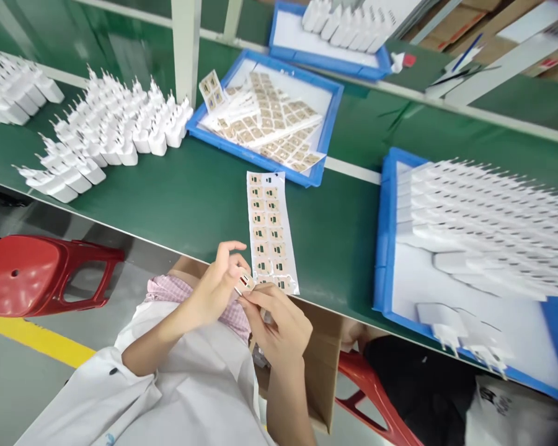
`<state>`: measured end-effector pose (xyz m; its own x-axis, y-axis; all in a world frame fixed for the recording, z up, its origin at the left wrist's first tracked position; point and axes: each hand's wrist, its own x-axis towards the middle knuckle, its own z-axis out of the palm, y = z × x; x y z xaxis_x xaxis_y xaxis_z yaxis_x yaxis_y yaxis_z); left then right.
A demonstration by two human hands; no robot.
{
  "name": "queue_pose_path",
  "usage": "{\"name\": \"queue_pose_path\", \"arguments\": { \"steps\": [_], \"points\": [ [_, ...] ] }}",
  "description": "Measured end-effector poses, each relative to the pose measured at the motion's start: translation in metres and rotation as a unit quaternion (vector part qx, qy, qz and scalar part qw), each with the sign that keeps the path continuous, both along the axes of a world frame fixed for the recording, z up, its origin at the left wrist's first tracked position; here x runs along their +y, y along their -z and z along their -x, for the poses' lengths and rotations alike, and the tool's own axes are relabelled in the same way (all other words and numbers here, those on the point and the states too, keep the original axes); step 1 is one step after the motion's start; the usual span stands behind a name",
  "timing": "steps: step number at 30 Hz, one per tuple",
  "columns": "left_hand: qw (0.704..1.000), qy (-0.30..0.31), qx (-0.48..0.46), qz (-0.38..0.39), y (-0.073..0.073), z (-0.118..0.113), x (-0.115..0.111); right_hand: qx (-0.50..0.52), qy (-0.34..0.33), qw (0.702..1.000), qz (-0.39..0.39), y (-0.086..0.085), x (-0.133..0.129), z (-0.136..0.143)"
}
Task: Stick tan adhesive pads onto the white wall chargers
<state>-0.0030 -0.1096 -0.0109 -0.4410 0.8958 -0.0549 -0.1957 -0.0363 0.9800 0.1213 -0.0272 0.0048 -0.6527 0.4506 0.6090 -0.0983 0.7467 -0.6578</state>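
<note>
My left hand [217, 284] and my right hand [279, 322] meet at the table's front edge. Between their fingertips is a small beige sticker piece [245, 281] with dark cut-outs. Thumb and fingers of my left hand close on its upper left side, and my right hand pinches its lower edge. Just beyond my hands lies a long white sheet [266, 232] with two columns of similar beige pieces. Its near end reaches the table edge beside my right fingers. Whether anything else is inside my right palm is hard to tell.
A blue tray [265, 162] of beige sticker sheets stands behind the sheet. White plug adapters [121, 124] stand in rows at left. Another blue tray [385, 248] holds adapters at right; a third [325, 61] is at the back. Below are a red stool [23, 272] and an open carton [323, 365].
</note>
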Motion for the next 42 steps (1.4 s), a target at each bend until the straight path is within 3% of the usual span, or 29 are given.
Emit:
{"name": "queue_pose_path", "arguments": {
  "steps": [5,10,14,21,26,31,33,34,36,37,39,42],
  "points": [
    [0.99,0.119,0.074,0.003,-0.017,0.019,-0.01,0.005,-0.001,1.0,0.017,-0.005,0.008,-0.001],
    [0.969,0.096,0.203,0.101,-0.027,0.02,-0.014,-0.019,-0.036,0.999,-0.011,-0.014,0.008,-0.004],
    [0.961,0.093,0.248,0.08,-0.024,0.016,-0.012,-0.064,-0.06,0.996,0.001,-0.021,0.007,-0.006],
    [0.961,0.11,0.249,0.045,-0.021,0.019,-0.009,-0.144,-0.059,0.975,0.16,-0.033,0.012,-0.006],
    [0.96,0.116,0.254,0.022,-0.017,0.017,-0.009,-0.11,-0.012,0.94,0.324,-0.03,0.014,0.001],
    [0.969,0.082,0.213,-0.095,-0.012,0.015,-0.009,0.045,0.129,0.905,0.402,-0.01,0.019,-0.001],
    [0.971,0.056,0.191,-0.135,-0.01,0.017,-0.009,0.062,0.148,0.899,0.407,0.003,0.022,-0.01],
    [0.971,0.042,0.183,-0.148,-0.009,0.019,-0.008,0.032,0.136,0.903,0.405,0.011,0.025,-0.017],
    [0.97,0.023,0.173,-0.172,-0.007,0.023,-0.006,-0.136,0.072,0.9,0.409,0.031,0.032,-0.036],
    [0.969,0.018,0.168,-0.183,-0.006,0.025,-0.005,-0.243,0.032,0.877,0.414,0.043,0.037,-0.048],
    [0.967,0.018,0.157,-0.198,-0.004,0.027,-0.004,-0.42,-0.018,0.802,0.424,0.07,0.048,-0.073],
    [0.971,0.029,0.146,-0.189,-0.001,0.028,-0.003,-0.526,0.055,0.737,0.421,0.112,0.063,-0.106]
  ]
}}
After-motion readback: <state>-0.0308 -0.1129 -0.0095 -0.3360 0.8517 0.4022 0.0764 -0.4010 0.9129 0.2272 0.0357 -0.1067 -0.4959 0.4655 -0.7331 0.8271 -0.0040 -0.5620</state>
